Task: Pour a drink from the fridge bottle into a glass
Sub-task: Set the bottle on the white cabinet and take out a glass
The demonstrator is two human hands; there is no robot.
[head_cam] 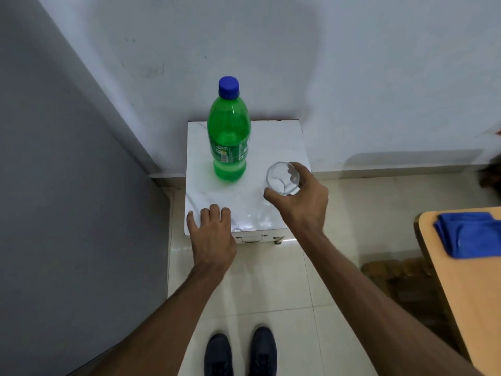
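A green plastic bottle (229, 137) with a blue cap stands upright and capped on the small white marble-topped table (273, 137), toward its left rear. An empty clear glass (282, 178) is at the table's right front, and my right hand (301, 198) grips it from the right side, fingers wrapped around its wall. Whether the glass rests on the top or is just above it, I cannot tell. My left hand (211, 234) lies flat on the table's front left edge, fingers apart, holding nothing, in front of the bottle.
A grey wall (67, 158) runs close along the table's left side, and a white wall stands behind it. A wooden table (466, 294) with a folded blue cloth (471, 237) is at the right. Tiled floor and my dark shoes (241, 351) are below.
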